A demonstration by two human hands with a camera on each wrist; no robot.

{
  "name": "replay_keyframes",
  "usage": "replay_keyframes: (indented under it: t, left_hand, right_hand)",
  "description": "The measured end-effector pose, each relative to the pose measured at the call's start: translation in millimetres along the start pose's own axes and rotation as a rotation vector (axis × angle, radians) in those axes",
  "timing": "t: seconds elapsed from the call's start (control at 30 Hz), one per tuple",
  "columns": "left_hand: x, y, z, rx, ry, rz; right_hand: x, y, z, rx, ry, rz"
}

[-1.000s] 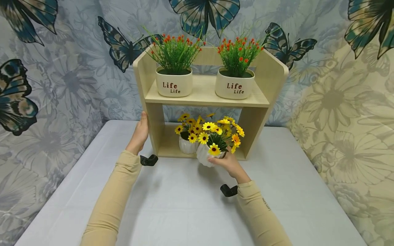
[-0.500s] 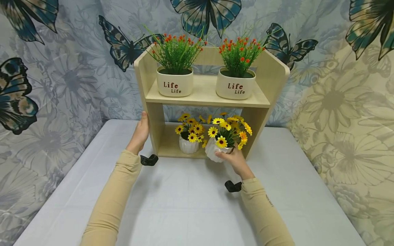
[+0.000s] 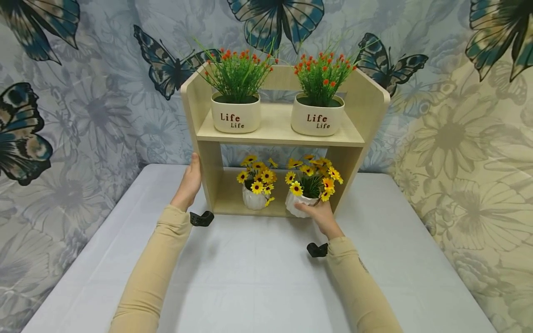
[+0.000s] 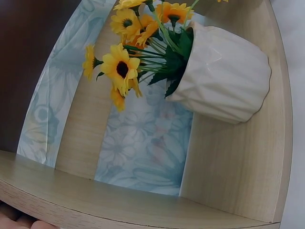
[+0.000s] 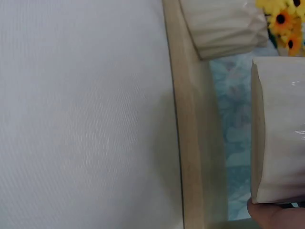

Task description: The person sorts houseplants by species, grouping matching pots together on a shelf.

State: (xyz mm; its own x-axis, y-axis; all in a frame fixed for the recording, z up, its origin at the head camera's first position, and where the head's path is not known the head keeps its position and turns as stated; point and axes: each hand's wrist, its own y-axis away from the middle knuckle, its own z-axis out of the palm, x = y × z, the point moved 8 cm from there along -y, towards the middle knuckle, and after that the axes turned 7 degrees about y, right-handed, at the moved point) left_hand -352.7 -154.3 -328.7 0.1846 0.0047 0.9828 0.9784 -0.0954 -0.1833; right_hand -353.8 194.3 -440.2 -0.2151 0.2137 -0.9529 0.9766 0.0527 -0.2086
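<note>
In the head view my right hand [image 3: 318, 215] grips a white ribbed pot of yellow artificial daisies [image 3: 314, 178], thumb across its front, at the right front of the wooden shelf's lower level. The right wrist view shows this white pot [image 5: 281, 131] with its underside visible and a bit of my thumb below it. A matching daisy pot [image 3: 255, 199] stands left of it on the lower board, and fills much of the left wrist view as a white pot [image 4: 224, 71]. My left hand [image 3: 190, 182] rests against the outer left side of the wooden shelf [image 3: 210, 171], fingers extended.
On the upper board stand two cream "Life" planters, the left planter [image 3: 236, 115] and the right planter [image 3: 318, 118], with red-flowered grass. A white-covered table [image 3: 258, 273] carries the shelf. Butterfly-patterned cloth [image 3: 100, 106] hangs behind. Black wrist mounts [image 3: 201, 218] show at both wrists.
My right hand has carried its daisy pot rightward and slightly back to the shelf's lower right, opening a gap between the two pots. The left hand stays against the shelf's side.
</note>
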Motion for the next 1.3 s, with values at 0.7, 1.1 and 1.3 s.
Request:
replay_keyframes:
  t: [0.7,1.1,1.3]
  left_hand:
    - [-30.6,-16.4,-10.9,0.047,-0.055,-0.018]
    - [-30.8,-18.2,-12.1,0.048,-0.047,-0.006]
    - [-25.0,-14.9,-10.1,0.045,-0.033,-0.024]
  right_hand:
    - [24,-18,-3.1,0.06,0.087,0.109]
    - [30,-23,0.6,0.099,0.076,0.073]
    - [30,-27,3.3,0.101,0.082,0.058]
